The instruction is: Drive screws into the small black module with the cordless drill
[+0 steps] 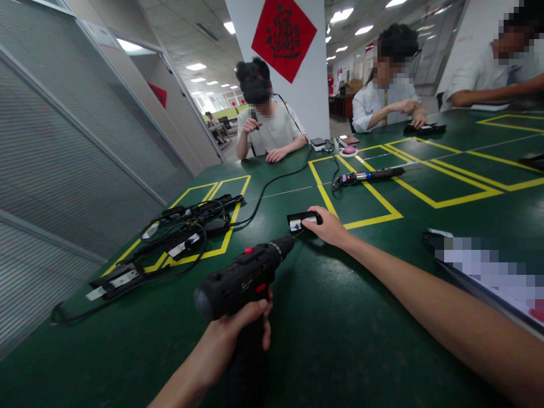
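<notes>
My left hand point(246, 326) is wrapped round the grip of a black cordless drill point(242, 277) with red buttons. The drill's bit points at a small black box with a white and blue label point(301, 221) lying on the green table point(323, 328). My right hand point(327, 226) reaches out and grips the right end of that box, fingers closed over it.
A pile of black corded units point(170, 243) lies at the left inside yellow tape squares. A black and blue tool with a cable point(369, 177) lies further back. Three other people sit at the far side. A blurred flat item point(488, 266) lies at the right.
</notes>
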The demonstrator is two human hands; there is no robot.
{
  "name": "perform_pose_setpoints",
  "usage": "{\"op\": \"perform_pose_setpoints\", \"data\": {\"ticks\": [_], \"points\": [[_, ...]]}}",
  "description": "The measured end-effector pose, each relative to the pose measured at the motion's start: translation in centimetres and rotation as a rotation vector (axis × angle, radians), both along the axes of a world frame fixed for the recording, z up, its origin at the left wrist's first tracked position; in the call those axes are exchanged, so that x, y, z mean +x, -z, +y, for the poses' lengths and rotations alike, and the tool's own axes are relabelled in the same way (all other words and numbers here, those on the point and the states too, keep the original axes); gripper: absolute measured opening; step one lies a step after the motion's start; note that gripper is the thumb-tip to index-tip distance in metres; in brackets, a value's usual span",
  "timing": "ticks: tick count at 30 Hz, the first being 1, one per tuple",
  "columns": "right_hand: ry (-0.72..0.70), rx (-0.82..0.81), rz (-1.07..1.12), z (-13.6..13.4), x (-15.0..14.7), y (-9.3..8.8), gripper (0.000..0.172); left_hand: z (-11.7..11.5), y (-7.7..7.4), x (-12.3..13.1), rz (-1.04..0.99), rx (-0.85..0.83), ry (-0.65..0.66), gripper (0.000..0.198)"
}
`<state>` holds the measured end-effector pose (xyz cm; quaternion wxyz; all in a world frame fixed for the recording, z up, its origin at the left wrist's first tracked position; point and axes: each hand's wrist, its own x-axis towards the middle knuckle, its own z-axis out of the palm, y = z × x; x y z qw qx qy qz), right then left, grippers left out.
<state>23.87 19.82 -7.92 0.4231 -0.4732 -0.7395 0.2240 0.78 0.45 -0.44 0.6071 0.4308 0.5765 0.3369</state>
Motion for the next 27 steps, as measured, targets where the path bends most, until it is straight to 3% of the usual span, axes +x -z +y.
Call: {"op": "perform_pose_setpoints", "data": {"ticks": [14,27], "points": [[0.008,0.020,0.000,0.36,-0.06,0.46,0.038,0.11,-0.15,-0.03,-0.026,0.042,0.048,0.029],[0.000,-0.027,0.024,0.39,0.08,0.45,0.040,-0.08,-0.61,0.39,-0.024,0.053,0.042,0.040]]}}
